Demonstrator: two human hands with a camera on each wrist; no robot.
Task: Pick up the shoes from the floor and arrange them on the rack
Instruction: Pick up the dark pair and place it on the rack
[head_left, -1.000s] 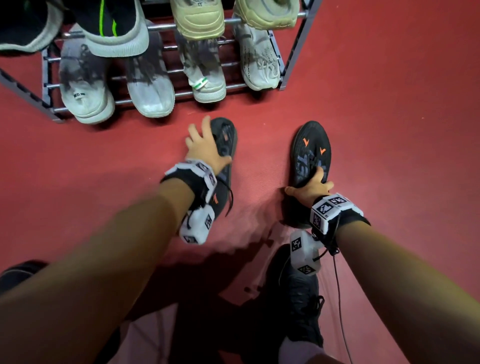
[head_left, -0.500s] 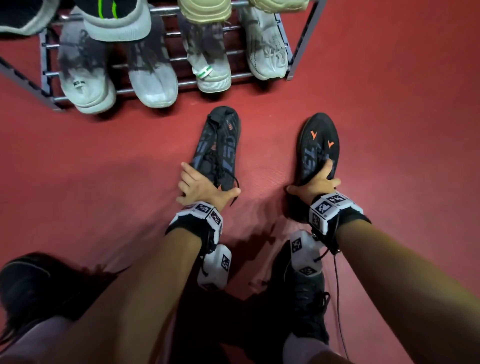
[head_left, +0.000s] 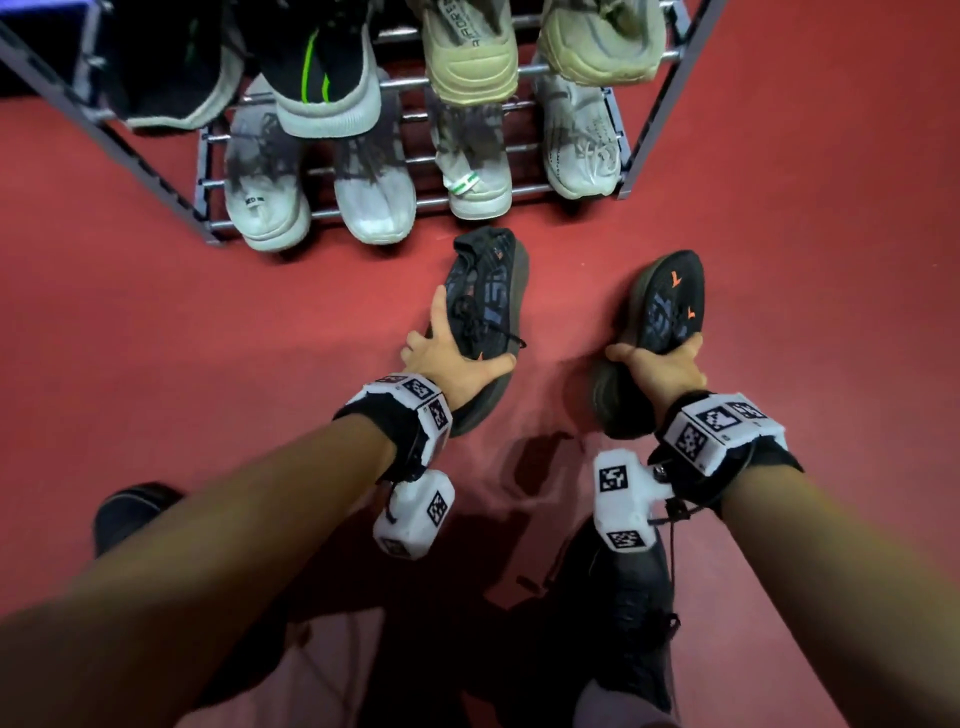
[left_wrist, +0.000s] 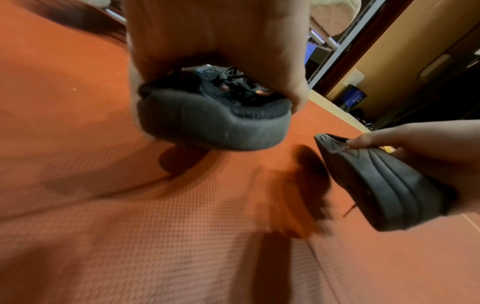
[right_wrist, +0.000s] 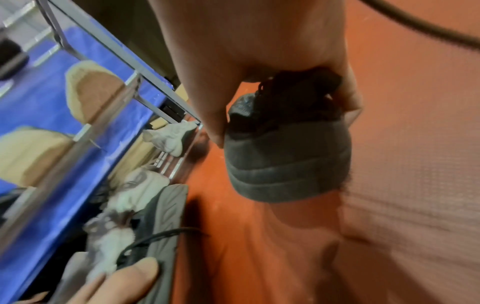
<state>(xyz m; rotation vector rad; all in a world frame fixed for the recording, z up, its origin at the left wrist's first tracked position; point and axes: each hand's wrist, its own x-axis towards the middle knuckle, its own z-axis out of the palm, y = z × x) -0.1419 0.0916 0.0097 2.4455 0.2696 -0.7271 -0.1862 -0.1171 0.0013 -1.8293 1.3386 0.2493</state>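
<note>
Two black sneakers with orange marks are in my hands just in front of the rack (head_left: 649, 119). My left hand (head_left: 452, 358) grips the left black shoe (head_left: 485, 291) around its heel end, thumb on one side and fingers on the other. In the left wrist view that shoe's grey heel (left_wrist: 213, 125) hangs a little above the red floor. My right hand (head_left: 657, 366) grips the right black shoe (head_left: 670, 306) at its collar, and the shoe tilts with its sole showing on the left. The right wrist view shows that heel (right_wrist: 285, 162) clear of the floor.
The grey metal rack holds white sneakers (head_left: 267, 208) on its lower tier and beige (head_left: 467, 62) and black ones above. My own foot in a black shoe (head_left: 618, 623) stands below my right wrist, another (head_left: 130, 514) at lower left. Red floor (head_left: 208, 338) lies all around.
My left hand slid back from the left shoe's toe to its heel end and took hold. Both shoes have come up off the floor, and the right one has tilted.
</note>
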